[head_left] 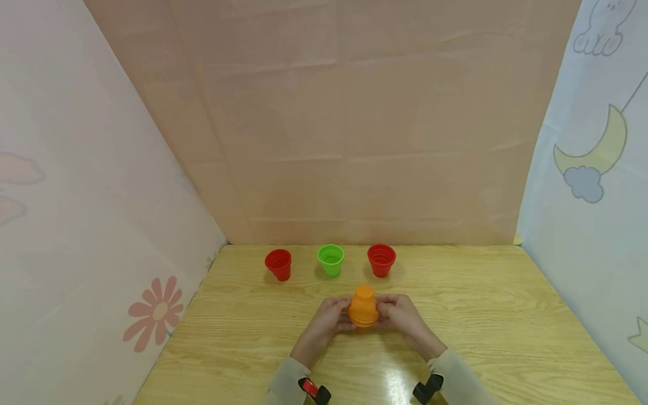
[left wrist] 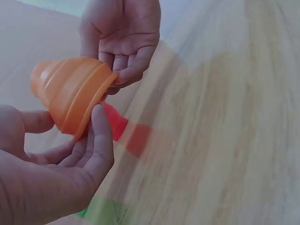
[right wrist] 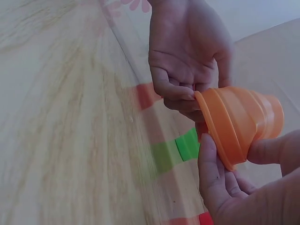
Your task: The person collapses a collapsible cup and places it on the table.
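Note:
An orange collapsible cup [head_left: 363,306] is held upside down above the table, its narrow base up and its wide rim down. My left hand [head_left: 328,319] pinches its left side, the thumb on the ribbed wall and the fingers at the rim. On the opposite side my right hand [head_left: 403,316] holds it the same way. Both wrist views show the stepped wall fully extended, with the left hand [left wrist: 61,164] and the right hand [right wrist: 253,187] at the rim. The cup's inside is hidden.
Behind the hands stand a red cup [head_left: 278,263] on the left, a green cup [head_left: 331,259] in the middle and another red cup [head_left: 381,259] on the right, all with mouths up. A brown-papered back wall [head_left: 344,140] and patterned side walls enclose the wooden table [head_left: 481,315].

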